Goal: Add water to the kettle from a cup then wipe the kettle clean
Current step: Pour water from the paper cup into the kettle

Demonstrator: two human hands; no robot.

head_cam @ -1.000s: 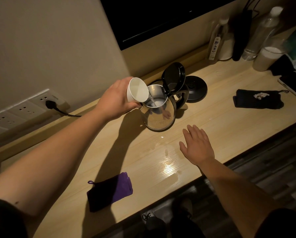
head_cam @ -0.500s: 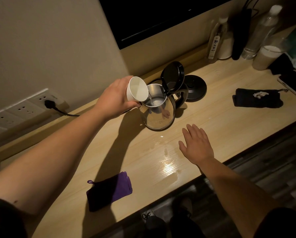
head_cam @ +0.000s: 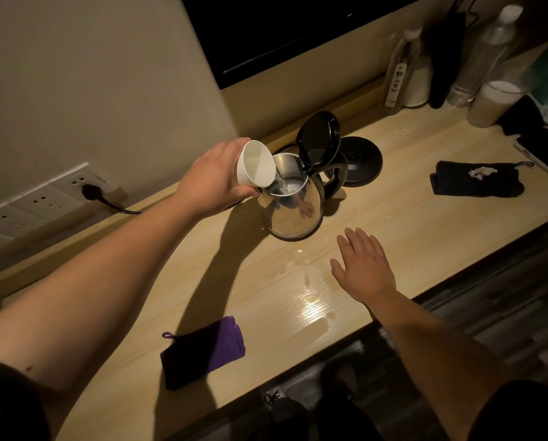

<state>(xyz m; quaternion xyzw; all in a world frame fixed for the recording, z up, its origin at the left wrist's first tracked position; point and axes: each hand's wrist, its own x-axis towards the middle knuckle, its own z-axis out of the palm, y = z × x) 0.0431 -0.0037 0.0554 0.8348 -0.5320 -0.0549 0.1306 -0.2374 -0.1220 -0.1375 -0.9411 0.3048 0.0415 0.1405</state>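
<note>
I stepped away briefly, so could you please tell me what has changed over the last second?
Nothing visibly changed: the left hand still tips the cup over the open kettle, water trickling in, and the right hand stays flat on the desk.

- The cup (head_cam: 256, 164), upper middle of the frame, is white inside and out.
- The kettle (head_cam: 293, 202) is shiny silver steel; its lid (head_cam: 319, 140) and handle are black.
- The round base (head_cam: 360, 161) right of it is black.
- The bench (head_cam: 393, 224) is pale yellow wood with a fine straight grain.
- The cloth (head_cam: 202, 353) at lower middle is purple.
- The cloth (head_cam: 476, 183) at right is black, with a white scrap on top.
- The wall sockets (head_cam: 40, 202) at left are white; the plug is black.
</note>
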